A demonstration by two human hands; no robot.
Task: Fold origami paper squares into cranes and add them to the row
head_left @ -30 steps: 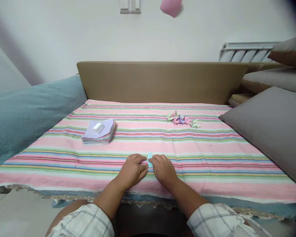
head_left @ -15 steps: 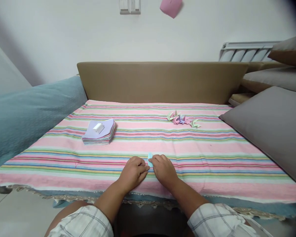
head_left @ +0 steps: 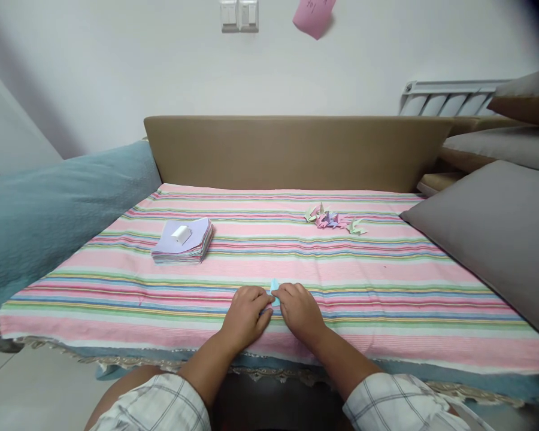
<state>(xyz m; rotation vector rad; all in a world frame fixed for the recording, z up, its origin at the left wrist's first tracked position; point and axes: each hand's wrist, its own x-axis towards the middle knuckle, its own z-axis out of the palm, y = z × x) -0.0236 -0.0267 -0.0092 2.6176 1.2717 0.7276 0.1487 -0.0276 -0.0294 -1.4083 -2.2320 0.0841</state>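
Between my two hands lies a small light-blue folded paper (head_left: pixel 275 285) on the striped cloth, its lower part partly covered by fingers. My left hand (head_left: pixel 247 311) has its fingertips on the paper's left edge, thumb bent beneath. From the other side, my right hand (head_left: pixel 299 308) presses curled fingers onto the paper's right side. Farther back to the right sits a cluster of folded paper cranes (head_left: pixel 332 219) in pink, purple and pale green. A stack of coloured paper sheets (head_left: pixel 182 254) is at the left, with a small white block (head_left: pixel 181 234) on top.
The striped cloth (head_left: pixel 269 257) covers the seat up to a brown backrest (head_left: pixel 296 152). A blue-covered armrest (head_left: pixel 72 197) bounds the left, grey cushions (head_left: pixel 489 221) the right. Wall switches (head_left: pixel 239 15), a pink note (head_left: pixel 313 17) and a radiator (head_left: pixel 453 99) are behind.
My left fingers have shifted onto the paper's left edge and the thumb has parted from them. The paper's visible top looks more pointed. The whole view has moved slightly.
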